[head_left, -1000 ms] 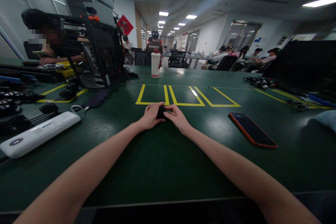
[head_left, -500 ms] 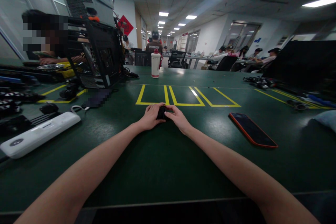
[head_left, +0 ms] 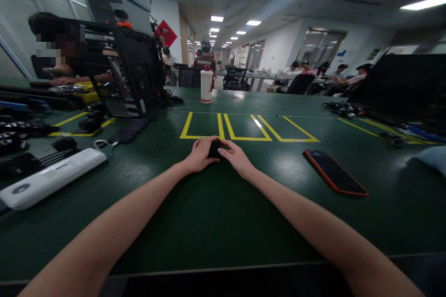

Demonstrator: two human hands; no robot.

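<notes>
Between my hands is a small black block-like object, low over the green table; its exact kind does not show. My left hand wraps around its left side, fingers over the far edge and thumb along the near edge. From the right, my right hand pinches it with thumb and fingertips. Much of the object is hidden by the fingers. Just beyond the hands lie yellow tape outlines on the tabletop.
A phone with an orange case lies to the right. At left are a white power strip, black parts and an open computer case. A white bottle stands at the back. Another person sits behind the case.
</notes>
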